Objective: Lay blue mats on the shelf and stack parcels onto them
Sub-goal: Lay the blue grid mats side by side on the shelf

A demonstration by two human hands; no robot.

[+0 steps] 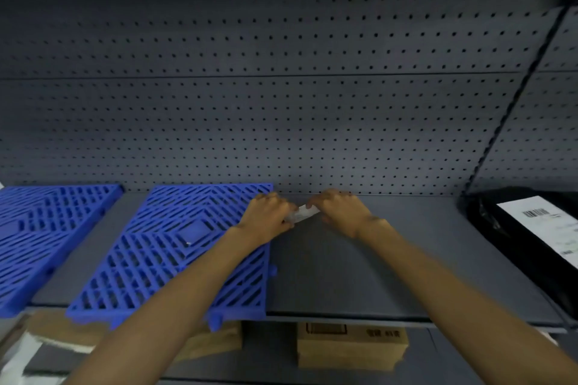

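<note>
Two blue lattice mats lie flat on the grey shelf (391, 262): one mat (47, 234) at the far left, a second mat (162, 247) in the middle, its front edge overhanging the shelf lip. My left hand (269, 219) rests over the middle mat's far right corner. My right hand (341, 212) is just beside it over the bare shelf. Both hands pinch a small white strip (305, 213) stretched between them. A black bagged parcel (531, 244) with a white barcode label lies at the shelf's right end.
A grey pegboard wall (281, 103) closes the back of the shelf. A slanted upright (513, 97) divides off the right bay. On the lower shelf stand a cardboard box (350, 347) and brown and white parcels (62, 337) at the left.
</note>
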